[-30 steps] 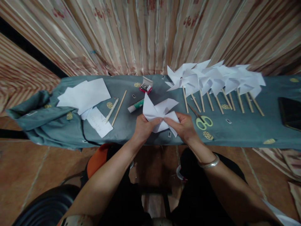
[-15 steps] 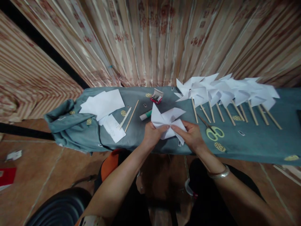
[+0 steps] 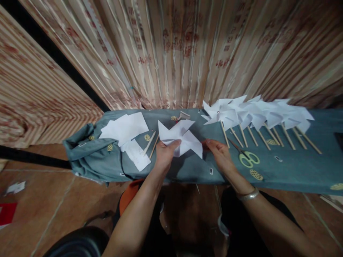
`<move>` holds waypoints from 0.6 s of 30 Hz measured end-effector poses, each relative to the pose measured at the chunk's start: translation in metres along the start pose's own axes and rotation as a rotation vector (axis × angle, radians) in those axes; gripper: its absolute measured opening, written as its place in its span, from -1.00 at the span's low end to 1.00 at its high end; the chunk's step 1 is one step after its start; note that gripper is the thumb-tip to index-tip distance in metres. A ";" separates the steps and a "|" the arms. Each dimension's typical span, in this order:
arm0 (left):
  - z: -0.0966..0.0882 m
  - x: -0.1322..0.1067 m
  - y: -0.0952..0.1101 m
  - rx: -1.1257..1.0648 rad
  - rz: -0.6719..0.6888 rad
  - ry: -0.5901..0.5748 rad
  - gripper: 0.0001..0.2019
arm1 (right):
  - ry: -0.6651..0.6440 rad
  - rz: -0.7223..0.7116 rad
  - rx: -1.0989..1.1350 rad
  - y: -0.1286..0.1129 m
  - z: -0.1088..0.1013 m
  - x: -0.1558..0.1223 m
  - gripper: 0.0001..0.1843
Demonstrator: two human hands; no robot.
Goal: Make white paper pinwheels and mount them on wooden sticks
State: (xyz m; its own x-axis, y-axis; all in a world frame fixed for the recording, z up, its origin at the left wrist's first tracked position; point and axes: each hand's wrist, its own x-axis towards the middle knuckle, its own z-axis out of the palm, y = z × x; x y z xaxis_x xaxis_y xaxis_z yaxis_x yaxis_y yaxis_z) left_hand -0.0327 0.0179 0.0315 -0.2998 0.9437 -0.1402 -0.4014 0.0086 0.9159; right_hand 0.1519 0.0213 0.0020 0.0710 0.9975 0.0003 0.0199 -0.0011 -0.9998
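Observation:
A white paper pinwheel [image 3: 189,140] with its corners folded to the centre is raised over the cloth. My left hand [image 3: 166,151] is closed on it, the thumb pressing near the middle and the fingers beneath. My right hand [image 3: 220,154] is just right of the pinwheel, apart from its blade. Its fingers are loosely bent and nothing shows in them. Behind the pinwheel, a small open box [image 3: 184,115] is mostly hidden.
A row of white pinwheels on wooden sticks [image 3: 264,115] lies at the right. Green-handled scissors [image 3: 249,159] are near my right hand. White paper sheets [image 3: 125,127], a white pencil-like stick [image 3: 149,142] and a wooden stick [image 3: 154,147] lie left on the blue-green cloth [image 3: 187,175].
My right hand has let go of the pinwheel and moved slightly right. The left hand has carried the pinwheel leftward, and it now covers the glue stick and part of the box.

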 end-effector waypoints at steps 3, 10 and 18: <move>-0.006 0.005 0.007 -0.012 0.045 0.028 -0.71 | -0.009 -0.014 0.001 0.004 0.006 0.004 -0.52; -0.032 0.018 0.040 -0.106 0.166 0.165 -0.73 | -0.009 -0.114 -0.160 0.012 0.018 0.012 -0.64; -0.053 0.031 0.071 -0.152 0.200 0.381 -0.80 | -0.060 -0.188 -0.372 0.020 0.034 0.015 -0.71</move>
State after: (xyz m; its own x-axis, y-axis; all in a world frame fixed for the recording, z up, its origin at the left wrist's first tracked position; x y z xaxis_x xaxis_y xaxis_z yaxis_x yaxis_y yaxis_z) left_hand -0.1157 0.0300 0.0722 -0.6702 0.7324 -0.1203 -0.4166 -0.2370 0.8776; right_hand 0.1191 0.0390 -0.0183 -0.0261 0.9850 0.1704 0.3869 0.1671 -0.9069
